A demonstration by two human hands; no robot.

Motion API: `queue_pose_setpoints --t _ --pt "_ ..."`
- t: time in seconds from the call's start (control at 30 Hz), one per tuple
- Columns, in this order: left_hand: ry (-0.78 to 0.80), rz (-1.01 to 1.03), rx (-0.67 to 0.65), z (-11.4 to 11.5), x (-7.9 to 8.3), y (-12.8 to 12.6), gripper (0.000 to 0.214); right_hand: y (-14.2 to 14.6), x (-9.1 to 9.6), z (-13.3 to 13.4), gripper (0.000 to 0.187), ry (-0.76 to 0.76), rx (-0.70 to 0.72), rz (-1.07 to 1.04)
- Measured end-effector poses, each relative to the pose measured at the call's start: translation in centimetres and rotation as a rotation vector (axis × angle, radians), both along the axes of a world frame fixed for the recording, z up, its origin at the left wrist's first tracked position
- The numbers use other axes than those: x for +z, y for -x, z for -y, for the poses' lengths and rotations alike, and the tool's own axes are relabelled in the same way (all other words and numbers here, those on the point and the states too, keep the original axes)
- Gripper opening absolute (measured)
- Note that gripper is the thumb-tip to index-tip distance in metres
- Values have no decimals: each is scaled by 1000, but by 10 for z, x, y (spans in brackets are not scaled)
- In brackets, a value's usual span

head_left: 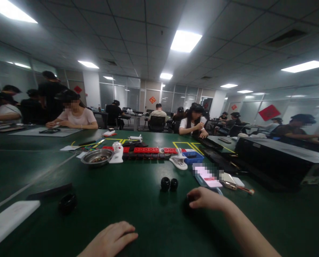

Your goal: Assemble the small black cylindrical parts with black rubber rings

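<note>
My left hand (114, 235) rests low over the green table with its fingers stretched out and nothing in them. My right hand (206, 198) bends down at the right, its fingers curled round a dark round piece (187, 202) that is mostly hidden by the fingers and shadow. To the left of that hand stand two shiny black ring-like pieces, a larger one (165, 184) and a smaller one (174, 184), side by side. Another black ring-like piece (67, 203) sits on the left, close to a long dark strip (50, 191).
A metal bowl (97, 158) with small parts, red power strips (146, 150), white clamps (179, 160) and a blue basket (193, 157) line the table's middle. A phone (207, 175) lies right, before a large black box (269, 160). Co-workers sit beyond. A white slab (12, 219) lies left.
</note>
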State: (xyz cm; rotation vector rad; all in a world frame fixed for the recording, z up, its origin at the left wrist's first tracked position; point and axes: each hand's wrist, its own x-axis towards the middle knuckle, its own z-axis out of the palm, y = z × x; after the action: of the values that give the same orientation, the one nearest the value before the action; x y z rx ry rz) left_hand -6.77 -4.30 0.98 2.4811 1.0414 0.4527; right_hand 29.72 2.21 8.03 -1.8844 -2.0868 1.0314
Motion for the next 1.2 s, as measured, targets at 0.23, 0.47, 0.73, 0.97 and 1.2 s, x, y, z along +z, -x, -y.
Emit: queue_pose_setpoints --t 0.23,0.47,0.73,0.97,1.2 --pt "101 79 5 -4 -4 -59 63 80 -16 51 50 20 356 -261" --pt "137 53 179 -18 5 -89 27 108 -29 60 47 -348 168 -144" --pt "255 166 139 -23 -2 -83 37 114 -27 71 47 -392 310 -248" --pt "283 205 148 -26 -19 -77 78 118 -32 71 64 -490 202 -214" --pt "198 218 133 -28 -24 -79 77 109 -25 78 58 -417 353 -409"
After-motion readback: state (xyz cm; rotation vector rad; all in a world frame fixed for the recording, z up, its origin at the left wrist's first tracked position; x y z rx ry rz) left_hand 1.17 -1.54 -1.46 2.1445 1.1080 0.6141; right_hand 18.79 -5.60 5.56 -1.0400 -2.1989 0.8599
